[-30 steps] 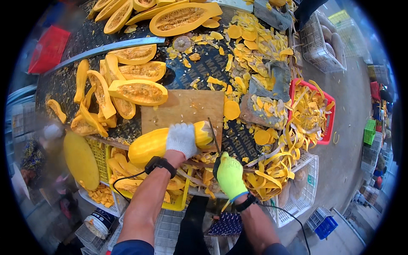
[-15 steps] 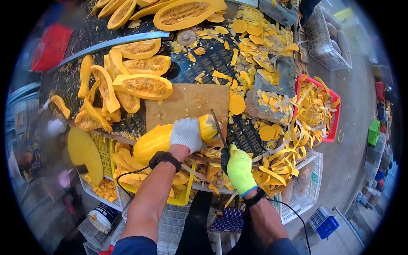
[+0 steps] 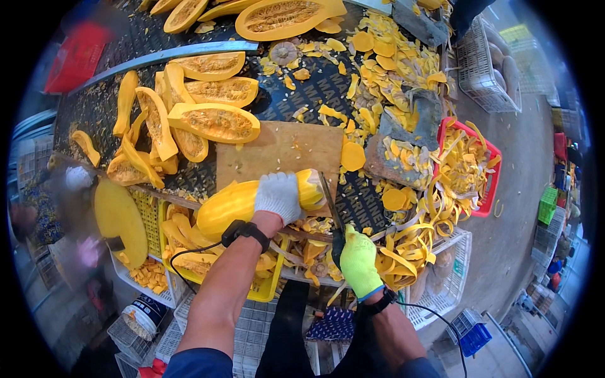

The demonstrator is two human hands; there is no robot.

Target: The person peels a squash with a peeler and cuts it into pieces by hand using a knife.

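Under my left hand (image 3: 277, 196), in a pale grey glove, a long peeled yellow squash (image 3: 222, 209) lies across the near edge of a wooden cutting board (image 3: 277, 146). The fingers wrap over its narrower part. My right hand (image 3: 358, 259), in a bright yellow-green glove, is closed round the dark handle of a knife (image 3: 331, 200). The blade points away from me, right beside the squash's right end, where some greyish skin remains; whether it touches cannot be made out. Halved squash pieces (image 3: 214, 123) with seeds showing are heaped left of the board.
Peelings and cut slices (image 3: 394, 53) cover the table's right side. A red crate (image 3: 495, 179) full of peelings stands beyond. Close to me are a yellow crate (image 3: 268, 286) of squash pieces and a white crate (image 3: 463, 261). A pale strip (image 3: 170, 57) crosses the far left of the table.
My right hand and the knife have shifted slightly toward me along the squash's end. My left hand keeps its hold, and the squash has hardly moved. The whole view has shifted a little.
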